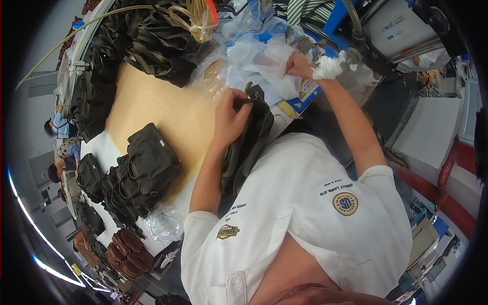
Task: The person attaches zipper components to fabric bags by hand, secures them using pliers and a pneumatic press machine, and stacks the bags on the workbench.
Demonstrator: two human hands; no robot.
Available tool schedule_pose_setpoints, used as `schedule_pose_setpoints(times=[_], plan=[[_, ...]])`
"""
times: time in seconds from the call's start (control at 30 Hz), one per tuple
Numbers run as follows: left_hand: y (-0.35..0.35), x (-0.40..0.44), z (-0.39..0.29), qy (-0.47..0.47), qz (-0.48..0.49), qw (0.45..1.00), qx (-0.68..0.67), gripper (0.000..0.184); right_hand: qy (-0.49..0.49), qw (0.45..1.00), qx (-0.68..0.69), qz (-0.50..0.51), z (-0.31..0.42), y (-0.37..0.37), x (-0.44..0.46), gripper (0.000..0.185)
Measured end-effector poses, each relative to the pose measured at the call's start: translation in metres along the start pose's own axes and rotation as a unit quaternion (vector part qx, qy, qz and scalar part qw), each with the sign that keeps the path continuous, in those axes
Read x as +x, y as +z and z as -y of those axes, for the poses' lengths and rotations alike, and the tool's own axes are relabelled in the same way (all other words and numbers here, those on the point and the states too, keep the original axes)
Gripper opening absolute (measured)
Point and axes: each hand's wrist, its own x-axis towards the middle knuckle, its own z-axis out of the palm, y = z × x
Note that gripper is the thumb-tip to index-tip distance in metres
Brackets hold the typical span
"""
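The bags [142, 173] are dark olive, and the pouches [129, 253] reddish brown. The table [157, 109] is tan and white. Green and white stripes cover the cloth [296, 11]; the shirt [305, 203] is white.

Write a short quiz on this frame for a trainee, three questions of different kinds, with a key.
1. What is the right hand touching?
2. True or false: the left hand is gripping a dark bag.
3. The bunched bags at the lower left of the picture are: A) white, B) reddish brown, C) bright blue.

Key: 1. Thin see-through plastic. 2. True. 3. B.
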Motion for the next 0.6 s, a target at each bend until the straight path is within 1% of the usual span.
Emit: schedule_pose_setpoints(times=[0.07, 0.1, 0.17, 0.23, 0.3, 0.37, 0.4, 0.43, 0.47, 0.5, 0.6], plan=[[0.006, 0.003, 0.007, -0.033, 0.002, 0.998, -0.049, 0.013, 0.008, 0.998, 0.049, 0.041, -0.006, -0.004, 0.009, 0.023], [0.008, 0.004, 0.006, -0.039, 0.004, 0.997, -0.07, 0.013, 0.006, 0.998, 0.05, 0.041, -0.001, -0.008, 0.008, 0.025], [0.009, 0.004, 0.001, -0.055, 0.008, 0.992, -0.111, 0.016, -0.002, 0.992, 0.123, -0.021, -0.014, 0.005, 0.006, 0.025], [0.005, 0.007, -0.007, -0.096, 0.041, 0.989, -0.105, 0.024, -0.007, 0.977, 0.201, -0.077, -0.025, 0.017, 0.001, 0.025], [0.001, 0.01, -0.007, -0.123, 0.073, 0.983, -0.116, 0.031, -0.036, 0.996, 0.084, 0.005, 0.0, -0.009, -0.007, 0.022], [-0.002, 0.013, -0.004, -0.135, 0.107, 0.975, -0.143, 0.038, -0.09, 0.995, 0.034, -0.014, 0.022, -0.016, -0.016, 0.022], [-0.003, 0.014, -0.007, -0.142, 0.118, 0.974, -0.131, 0.039, -0.117, 0.993, 0.009, -0.025, 0.026, -0.017, -0.018, 0.023], [-0.006, 0.014, -0.012, -0.147, 0.131, 0.973, -0.118, 0.039, -0.071, 0.995, 0.067, -0.009, 0.023, -0.012, -0.017, 0.02], [-0.007, 0.016, -0.018, -0.152, 0.145, 0.972, -0.106, 0.04, -0.075, 0.994, 0.039, -0.073, 0.021, -0.003, -0.021, 0.022], [-0.007, 0.019, -0.022, -0.17, 0.149, 0.971, -0.08, 0.039, -0.066, 0.991, 0.035, -0.108, 0.018, 0.001, -0.021, 0.022], [-0.008, 0.031, -0.028, -0.226, 0.169, 0.959, -0.008, 0.035, -0.017, 0.979, 0.12, -0.164, 0.008, 0.007, -0.022, 0.024]])
